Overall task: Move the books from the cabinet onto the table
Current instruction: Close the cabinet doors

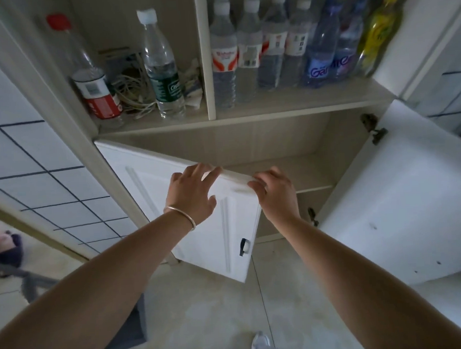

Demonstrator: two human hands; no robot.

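The lower cabinet stands open, and the inner shelf that I can see holds no books. No table is in view. Its white left door, with a dark handle, is swung partway out. My left hand lies flat on the door's upper face, fingers spread and reaching over the top edge. My right hand curls its fingers over the door's top corner. The left door hides part of the cabinet's inside.
The white right door is swung wide open at the right. The upper shelf holds several water bottles, a single bottle, a red-capped bottle and tangled cables. A tiled wall is at the left. A grey object is on the floor.
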